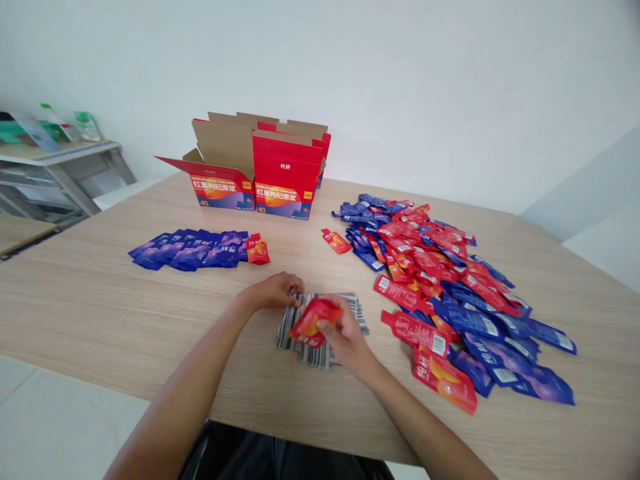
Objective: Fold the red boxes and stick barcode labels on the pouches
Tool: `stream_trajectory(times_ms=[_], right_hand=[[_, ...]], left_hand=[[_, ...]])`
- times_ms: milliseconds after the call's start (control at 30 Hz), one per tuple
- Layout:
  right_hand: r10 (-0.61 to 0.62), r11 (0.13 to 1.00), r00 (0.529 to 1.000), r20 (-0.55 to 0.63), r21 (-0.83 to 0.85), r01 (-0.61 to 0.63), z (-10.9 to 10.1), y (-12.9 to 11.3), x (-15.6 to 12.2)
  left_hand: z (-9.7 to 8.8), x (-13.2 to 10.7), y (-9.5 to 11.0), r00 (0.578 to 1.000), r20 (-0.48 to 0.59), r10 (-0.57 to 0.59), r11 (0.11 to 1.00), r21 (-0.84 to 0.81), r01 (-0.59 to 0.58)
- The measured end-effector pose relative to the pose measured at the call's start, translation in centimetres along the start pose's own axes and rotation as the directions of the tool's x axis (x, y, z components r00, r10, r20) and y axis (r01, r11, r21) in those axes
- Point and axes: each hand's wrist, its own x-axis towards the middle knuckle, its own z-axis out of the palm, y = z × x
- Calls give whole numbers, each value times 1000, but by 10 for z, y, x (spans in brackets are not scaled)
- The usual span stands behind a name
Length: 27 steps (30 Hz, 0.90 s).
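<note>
My right hand (347,340) is closed on a red and orange pouch (315,323), held tilted above a spread of grey, finely striped flat pieces (320,358). Part of that spread is hidden under the pouch and hand; what the pieces are I cannot tell. At its upper left corner, my left hand (277,291) has its fingers curled and closed, the thumb touching the striped edge. Whether anything is pinched there does not show clearly. Beyond my left hand lies an overlapping row of blue-purple pouches (193,249), with a red pouch (258,249) at its right end.
A large mixed heap of red and blue pouches (425,260) covers the table's right side. Two printed cartons stand at the back, an open-flapped carton (220,193) and another carton (283,193). A side table (55,155) with bottles and packets stands far left.
</note>
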Motion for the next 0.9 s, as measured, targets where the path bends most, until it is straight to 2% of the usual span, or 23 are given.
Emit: stream_trajectory(times_ms=[67, 133, 167, 267, 367, 433, 500, 567, 667, 767, 833, 900], right_hand=[[88, 995, 978, -192, 68, -76, -3, 13, 13], [145, 989, 956, -256, 56, -135, -12, 25, 25], [161, 987, 954, -252, 23, -161, -18, 30, 30], [162, 956, 973, -162, -217, -195, -31, 38, 34], [136, 861, 990, -22, -491, -130, -35, 38, 30], [113, 842, 985, 133, -539, -24, -34, 37, 27], [67, 837, 957, 282, -539, 101, -34, 36, 26], [19, 816, 944, 331, -551, 177, -37, 38, 29], [-35, 768, 977, 212, -619, 162, -46, 47, 36], [-88, 713, 996, -6, -699, 58, -59, 57, 42], [-120, 705, 979, -163, -708, -31, -67, 59, 44], [-168, 759, 947, -274, -649, -53, -70, 56, 44]], left_hand=[[-1, 0, 2, 1000, 3, -22, 1000, -3, 22], [-1, -1, 5, 999, 4, -33, 999, 18, 33], [-2, -1, 5, 1000, 5, -28, 999, 30, 27], [-2, -2, 6, 1000, 1, 3, 999, 48, -3], [-1, -3, 4, 1000, -13, 26, 998, 57, -26], [-1, -3, 3, 999, -19, 32, 998, 56, -31], [0, -3, 3, 1000, -14, 26, 998, 54, -25], [-1, -2, 3, 1000, -5, 11, 999, 47, -11], [-2, -2, 4, 1000, 15, -4, 999, 40, 4], [-4, -4, 4, 1000, 26, 3, 999, 45, -5], [-4, -5, 4, 1000, 30, 6, 1000, 19, -6], [-2, -5, 7, 999, -41, -24, 998, -54, 22]])
